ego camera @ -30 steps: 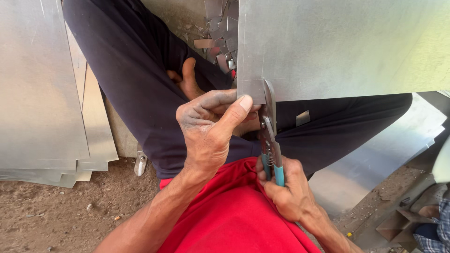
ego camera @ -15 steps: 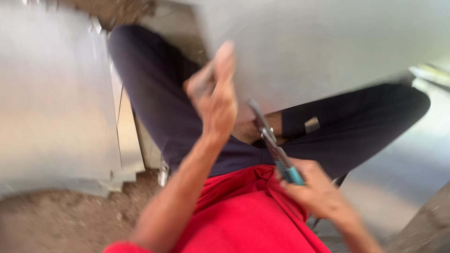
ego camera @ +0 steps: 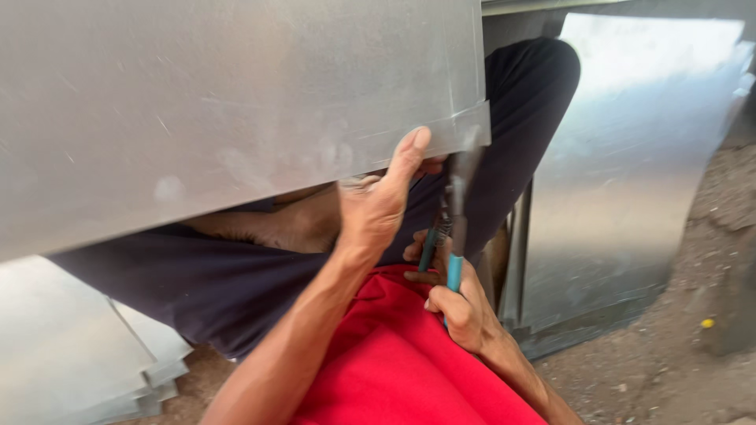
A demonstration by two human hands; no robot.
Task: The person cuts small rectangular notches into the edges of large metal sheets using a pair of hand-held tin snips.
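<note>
A large grey metal sheet (ego camera: 236,102) fills the upper left of the head view, lying across my lap. My left hand (ego camera: 378,201) grips its lower edge, thumb on top near the sheet's right corner. My right hand (ego camera: 453,303) holds tin snips with teal handles (ego camera: 453,264). Their blades point up at the sheet's bottom right corner and look blurred. My legs in dark trousers (ego camera: 236,283) are under the sheet, and a bare foot shows beneath its edge.
Another bent metal sheet (ego camera: 622,173) stands on the right against the dirt ground (ego camera: 677,370). A stack of flat metal sheets (ego camera: 71,362) lies at the lower left. My red shirt fills the bottom centre.
The sheet has swung from upper right across to the left, now covering my lap. My left hand shifted its grip along the edge. The snips stay in my right hand.
</note>
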